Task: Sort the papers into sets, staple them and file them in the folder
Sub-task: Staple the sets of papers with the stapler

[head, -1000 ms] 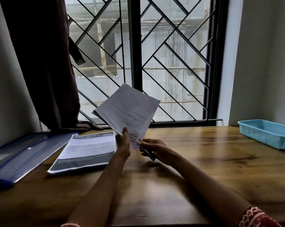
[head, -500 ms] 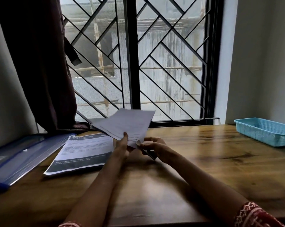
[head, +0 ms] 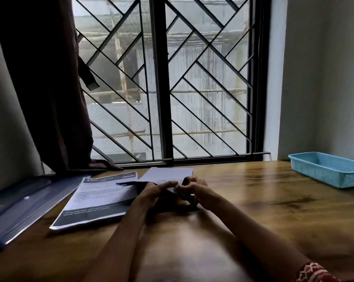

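A white set of papers [head: 168, 174] lies nearly flat just above the wooden table [head: 253, 210], in front of the window. My left hand [head: 153, 192] pinches its near corner from the left. My right hand [head: 196, 190] grips a dark stapler [head: 185, 195] at that same corner. To the left, a printed paper [head: 99, 200] with dark header and footer bands lies flat on the table. A blue translucent folder [head: 25, 208] sits at the far left edge.
A light blue plastic basket [head: 330, 167] stands at the back right by the wall. A dark curtain [head: 46, 88] hangs at the left of the barred window [head: 162, 88], its hem resting on the sill.
The held papers have dropped from upright in front of the window to nearly flat over the table. Both hands came down with them; the right hand keeps the stapler at the corner.
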`<state>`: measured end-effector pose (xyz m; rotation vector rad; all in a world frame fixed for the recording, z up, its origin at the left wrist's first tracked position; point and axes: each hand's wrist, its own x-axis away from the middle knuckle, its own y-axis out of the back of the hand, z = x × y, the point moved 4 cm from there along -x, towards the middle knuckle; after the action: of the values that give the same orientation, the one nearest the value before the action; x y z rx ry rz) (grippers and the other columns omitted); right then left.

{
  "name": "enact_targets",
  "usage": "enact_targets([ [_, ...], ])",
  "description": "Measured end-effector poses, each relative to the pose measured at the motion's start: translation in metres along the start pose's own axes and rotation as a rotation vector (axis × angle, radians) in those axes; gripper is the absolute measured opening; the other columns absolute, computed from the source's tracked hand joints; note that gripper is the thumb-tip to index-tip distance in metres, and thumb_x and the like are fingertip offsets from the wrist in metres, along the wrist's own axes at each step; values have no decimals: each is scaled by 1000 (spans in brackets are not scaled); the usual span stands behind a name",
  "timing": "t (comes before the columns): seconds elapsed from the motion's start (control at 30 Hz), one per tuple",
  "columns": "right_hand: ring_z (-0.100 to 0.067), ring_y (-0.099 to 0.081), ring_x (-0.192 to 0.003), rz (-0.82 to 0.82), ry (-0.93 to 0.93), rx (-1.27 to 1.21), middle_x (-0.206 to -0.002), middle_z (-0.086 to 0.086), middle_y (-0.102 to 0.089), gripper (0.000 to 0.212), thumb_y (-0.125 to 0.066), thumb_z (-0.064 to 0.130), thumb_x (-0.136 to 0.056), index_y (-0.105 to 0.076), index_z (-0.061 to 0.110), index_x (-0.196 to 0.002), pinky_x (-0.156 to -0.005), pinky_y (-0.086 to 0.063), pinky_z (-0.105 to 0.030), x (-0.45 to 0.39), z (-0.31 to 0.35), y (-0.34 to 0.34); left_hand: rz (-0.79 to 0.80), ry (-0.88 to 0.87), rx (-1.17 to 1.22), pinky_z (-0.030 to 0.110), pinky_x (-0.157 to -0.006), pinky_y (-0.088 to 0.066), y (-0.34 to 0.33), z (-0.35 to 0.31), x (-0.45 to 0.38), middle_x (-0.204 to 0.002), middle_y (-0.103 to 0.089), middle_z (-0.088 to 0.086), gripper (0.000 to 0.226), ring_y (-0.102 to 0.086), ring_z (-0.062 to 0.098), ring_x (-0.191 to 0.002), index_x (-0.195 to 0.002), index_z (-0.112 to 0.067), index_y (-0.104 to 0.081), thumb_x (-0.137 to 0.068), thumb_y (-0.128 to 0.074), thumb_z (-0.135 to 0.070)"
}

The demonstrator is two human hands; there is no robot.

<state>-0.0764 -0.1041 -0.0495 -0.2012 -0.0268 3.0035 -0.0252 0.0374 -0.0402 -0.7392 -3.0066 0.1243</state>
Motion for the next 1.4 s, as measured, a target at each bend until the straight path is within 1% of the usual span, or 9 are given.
enact_targets([
  [0.17, -28, -58, -80, -58, -18, 30, -84, -18, -57, 22, -78, 11, -68, -61, 6, -80, -65, -44, -33, 1, 2, -1, -74, -43, -72, 34, -70, -55, 1, 1, 1, -92, -69, 25, 68, -68, 31, -78, -96, 8, -69, -42, -90, -26],
  [0.33, -16, -54, -56, -123, -42, 91, -72, -12, -54, 16, -73, 2, -76, -57, 4, -78, -42, -40, -17, 1, 1, 3, -105, 40, -74, 35, -69, -57, -1, 6, 1, -91, -69, 25, 53, -67, 29, -70, -96, 9, -68, -55, -86, -19],
  [0.57, -13, -55, -54, -129, -31, 71, -67, -7, -53, 23, -71, -1, -78, -51, 8, -72, -45, -44, -18, 5, 4, 5, -55, 158, 136, 36, -69, -54, -1, 12, -4, -99, -66, 24, 50, -66, 32, -80, -101, 8, -64, -75, -73, -34],
  [0.67, -18, -55, -63, -137, -40, 100, -73, -8, -51, 29, -73, 1, -77, -46, 12, -79, -50, -45, -22, 6, 5, 7, -173, 124, 204, 34, -60, -53, 0, 12, -6, -93, -64, 21, 28, -62, 28, -75, -103, 8, -59, -88, -62, -16],
  [0.77, -10, -49, -57, -113, -31, 240, -71, -3, -49, 32, -72, 7, -80, -43, 14, -92, -39, -39, -13, 7, 7, 5, -246, 122, 208, 31, -50, -53, -2, 15, -5, -80, -60, 15, 3, -58, 25, -68, -86, 4, -58, -88, -57, 1],
  [0.93, -8, -51, -66, -118, 11, 504, -94, -11, -61, 33, -76, 23, -77, -44, 24, -89, -43, -37, -8, 0, 5, 14, -370, 52, 246, 19, -37, -49, 8, 13, -7, -74, -58, 11, 18, -55, 20, -63, -72, -3, -54, -85, -57, 10],
  [1.2, -28, -56, -113, -566, -68, 1181, -119, -12, -61, 37, -56, 27, -91, -44, 13, -123, -94, -39, -36, 20, 12, 97, -332, 68, 197, 18, -33, -46, 7, 11, -1, -37, -58, -1, 21, -56, 9, -31, -69, -1, -53, -86, -55, 11],
  [1.3, -34, -32, -134, -679, -160, 1168, -143, -24, -36, 42, -28, 14, -101, -32, 0, -140, -109, -21, -42, 32, 0, 130, -300, 87, 175, 19, -33, -46, 8, 11, 1, -38, -59, 1, 20, -58, 11, -33, -70, 0, -54, -87, -55, 10],
  [1.4, -31, -25, -137, -749, -262, 1136, -144, -15, -36, 44, -32, 18, -98, -30, 9, -140, -114, -11, -51, 27, -8, 140, -251, 108, 104, 19, -38, -48, 6, 12, 3, -44, -62, 2, 18, -61, 20, -54, -72, -1, -55, -86, -55, 10],
])
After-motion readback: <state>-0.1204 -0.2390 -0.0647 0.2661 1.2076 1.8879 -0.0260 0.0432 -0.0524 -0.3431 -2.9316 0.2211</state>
